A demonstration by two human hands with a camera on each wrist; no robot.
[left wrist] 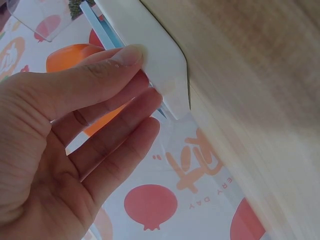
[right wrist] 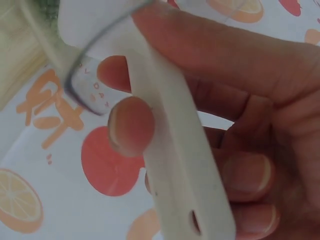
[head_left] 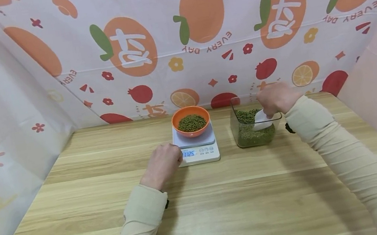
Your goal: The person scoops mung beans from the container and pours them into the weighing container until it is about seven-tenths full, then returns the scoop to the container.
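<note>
In my right hand (head_left: 276, 99) I grip a white scoop (right wrist: 172, 125) by its handle, fingers and thumb wrapped around it. Its bowl dips into a clear container (head_left: 237, 136) of green mung beans (head_left: 246, 116). My left hand (head_left: 165, 163) is at the left front corner of a white kitchen scale (head_left: 199, 158); in the left wrist view its thumb and fingertips touch the scale's edge, the fingers loosely bent. On the scale's platform stands an orange bowl (head_left: 193, 134) holding mung beans (head_left: 192, 123). Digits show on the scale's blue display (head_left: 189, 153), partly covered by my left hand.
The container stands to the right of the scale, near the back of the wooden table (head_left: 223, 209). Behind the table hangs a fruit-print cloth (head_left: 167, 68), with pale cloth along the left and right sides too.
</note>
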